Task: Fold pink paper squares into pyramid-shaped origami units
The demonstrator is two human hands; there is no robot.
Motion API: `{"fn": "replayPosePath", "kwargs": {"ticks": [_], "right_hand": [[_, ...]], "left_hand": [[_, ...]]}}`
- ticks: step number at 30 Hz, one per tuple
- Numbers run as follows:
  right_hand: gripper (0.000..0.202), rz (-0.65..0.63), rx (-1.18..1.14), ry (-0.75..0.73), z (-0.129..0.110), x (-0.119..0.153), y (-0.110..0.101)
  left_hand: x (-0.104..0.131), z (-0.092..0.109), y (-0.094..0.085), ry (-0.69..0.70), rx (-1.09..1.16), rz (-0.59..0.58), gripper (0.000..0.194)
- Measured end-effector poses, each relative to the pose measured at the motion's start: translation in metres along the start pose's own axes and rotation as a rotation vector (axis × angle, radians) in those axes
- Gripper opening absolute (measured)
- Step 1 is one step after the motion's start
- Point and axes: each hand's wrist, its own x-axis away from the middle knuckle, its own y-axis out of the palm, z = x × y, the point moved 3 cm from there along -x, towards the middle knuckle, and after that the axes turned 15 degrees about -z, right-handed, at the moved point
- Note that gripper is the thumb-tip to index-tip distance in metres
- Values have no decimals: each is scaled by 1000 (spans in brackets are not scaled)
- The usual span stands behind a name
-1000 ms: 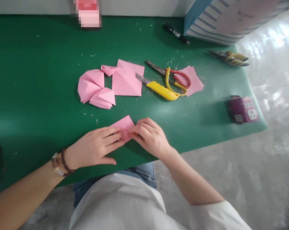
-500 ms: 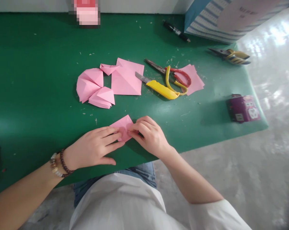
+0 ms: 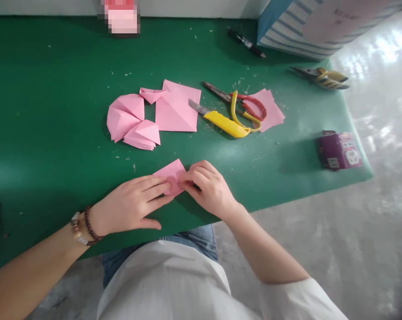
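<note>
A small pink sheet of paper [image 3: 173, 172] lies on the green table near its front edge, turned at a slant. My left hand [image 3: 134, 202] rests flat with its fingers spread, the fingertips pressing on the paper's left part. At the paper's right corner, my right hand [image 3: 209, 186] pinches the edge between thumb and fingers. Beyond the hands lie several folded pink paper pieces [image 3: 125, 116] and a larger creased pink square [image 3: 177, 109].
Across the larger square lies a yellow utility knife [image 3: 226, 124], touching scissors [image 3: 251, 104] with red and yellow handles. More pink paper [image 3: 269, 111] sits under them. Farther off are a pen [image 3: 246, 43], pliers [image 3: 321, 76], a purple box [image 3: 341, 151] and a striped bag [image 3: 297, 31].
Almost nothing differs. Both hands stay on the small paper, and the view has shifted very slightly.
</note>
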Motion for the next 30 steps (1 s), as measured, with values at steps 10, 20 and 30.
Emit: {"fn": "replayPosePath", "kwargs": {"ticks": [10, 20, 30], "right_hand": [[12, -2, 41, -15, -1, 2, 1], [10, 20, 43, -32, -1, -1, 1], [19, 24, -541, 215, -54, 43, -3]], "left_hand": [[-1, -2, -2, -46, 26, -15, 69], [0, -3, 1, -11, 14, -19, 52], [-2, 0, 1, -67, 30, -49, 52]]}}
